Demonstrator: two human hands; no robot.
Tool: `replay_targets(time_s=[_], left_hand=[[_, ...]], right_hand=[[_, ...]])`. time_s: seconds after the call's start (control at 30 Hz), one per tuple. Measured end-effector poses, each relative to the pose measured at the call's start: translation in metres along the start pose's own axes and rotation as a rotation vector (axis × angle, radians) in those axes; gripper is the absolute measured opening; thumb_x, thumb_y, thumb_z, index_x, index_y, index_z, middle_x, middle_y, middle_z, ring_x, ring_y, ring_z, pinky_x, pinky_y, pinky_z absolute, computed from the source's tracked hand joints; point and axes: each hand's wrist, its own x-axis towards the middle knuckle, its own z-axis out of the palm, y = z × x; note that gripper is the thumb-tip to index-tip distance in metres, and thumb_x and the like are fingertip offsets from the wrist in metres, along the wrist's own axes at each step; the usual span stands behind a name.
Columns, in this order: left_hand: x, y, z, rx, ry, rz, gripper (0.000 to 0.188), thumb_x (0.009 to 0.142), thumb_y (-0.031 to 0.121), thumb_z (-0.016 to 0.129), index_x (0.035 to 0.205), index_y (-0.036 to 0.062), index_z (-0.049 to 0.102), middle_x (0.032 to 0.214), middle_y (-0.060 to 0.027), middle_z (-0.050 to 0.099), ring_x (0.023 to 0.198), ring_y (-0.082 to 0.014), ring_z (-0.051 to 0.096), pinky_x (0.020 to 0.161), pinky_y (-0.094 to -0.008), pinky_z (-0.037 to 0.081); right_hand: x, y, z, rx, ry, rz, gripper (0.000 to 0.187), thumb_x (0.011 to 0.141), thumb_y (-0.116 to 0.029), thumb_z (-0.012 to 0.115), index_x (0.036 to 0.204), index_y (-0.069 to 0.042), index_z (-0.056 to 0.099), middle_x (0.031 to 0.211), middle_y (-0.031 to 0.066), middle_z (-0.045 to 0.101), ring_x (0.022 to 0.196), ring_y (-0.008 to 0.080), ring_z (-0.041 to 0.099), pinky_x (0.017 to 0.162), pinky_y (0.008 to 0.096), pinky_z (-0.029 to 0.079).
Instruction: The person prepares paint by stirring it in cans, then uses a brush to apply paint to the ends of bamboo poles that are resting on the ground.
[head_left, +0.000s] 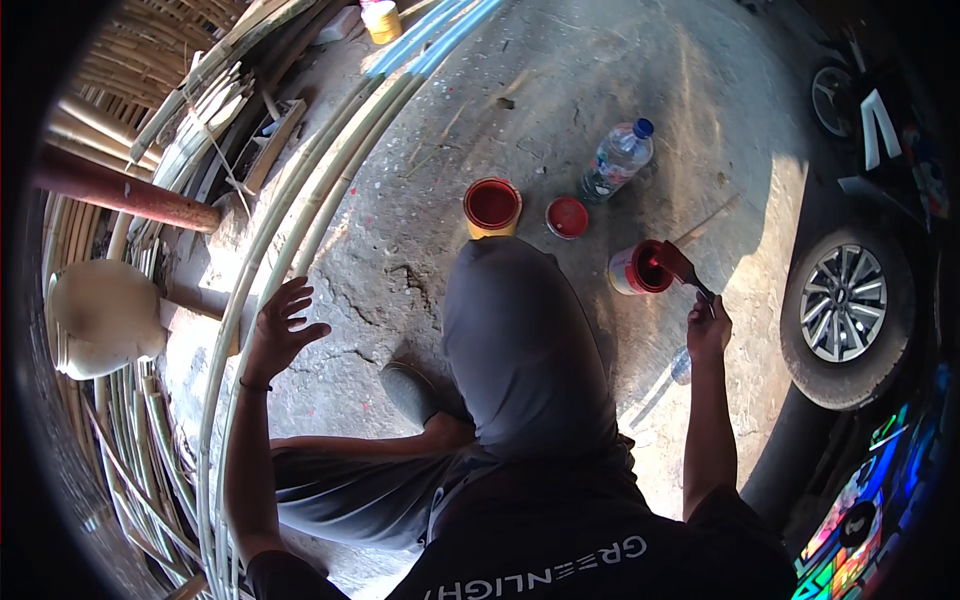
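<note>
My right hand point(708, 326) grips the dark handle of a paintbrush point(676, 262). Its wide red bristle end rests at the rim of a paint can point(632, 272) with red paint inside. A thin stick point(708, 220) leans out beyond that can. On the left, my left hand point(282, 325) is held with its fingers spread, holding nothing, beside long bamboo poles point(262, 262). Those poles curve from the lower left to the top, where their far ends are painted light blue. Whether the hand touches them I cannot tell.
A yellow can of red paint point(493, 205), a red-topped small tub or lid point(567, 217) and a clear bottle with a blue cap point(619, 160) stand on the concrete floor point(440, 150). A vehicle wheel point(845, 303) is at right; a red pole point(130, 192) and a pale round container point(105, 315) at left.
</note>
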Motion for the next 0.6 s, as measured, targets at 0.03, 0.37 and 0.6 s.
replay_targets(time_s=[0.03, 0.37, 0.6], left_hand=[[-0.002, 0.0, -0.005, 0.014, -0.028, 0.0, 0.079, 0.066, 0.014, 0.082, 0.133, 0.0079, 0.041, 0.125, -0.0138, 0.054, 0.115, -0.0282, 0.053, 0.088, -0.039, 0.049], [-0.033, 0.007, -0.046, 0.049, 0.083, -0.046, 0.075, 0.066, 0.01, 0.081, 0.131, 0.0076, 0.044, 0.124, -0.0115, 0.056, 0.116, -0.0239, 0.053, 0.092, -0.0362, 0.047], [-0.04, -0.022, -0.066, -0.047, 0.182, -0.16, 0.075, 0.065, 0.009, 0.082, 0.131, 0.0076, 0.045, 0.124, -0.0114, 0.056, 0.114, -0.0229, 0.054, 0.092, -0.0359, 0.046]], right_hand=[[-0.005, -0.004, 0.012, -0.017, -0.161, -0.048, 0.025, 0.094, -0.028, 0.051, 0.102, -0.005, 0.056, 0.09, 0.009, 0.062, 0.07, 0.0127, 0.054, 0.058, 0.0231, 0.044], [-0.061, 0.09, 0.24, -0.676, -0.594, -0.715, 0.021, 0.091, -0.02, 0.059, 0.101, -0.001, 0.06, 0.078, 0.0057, 0.061, 0.067, 0.012, 0.058, 0.06, 0.0242, 0.045], [-0.072, 0.132, 0.271, -0.943, -0.742, -1.035, 0.016, 0.088, -0.014, 0.06, 0.098, -0.002, 0.061, 0.085, 0.0131, 0.064, 0.075, 0.0212, 0.064, 0.067, 0.0287, 0.05]])
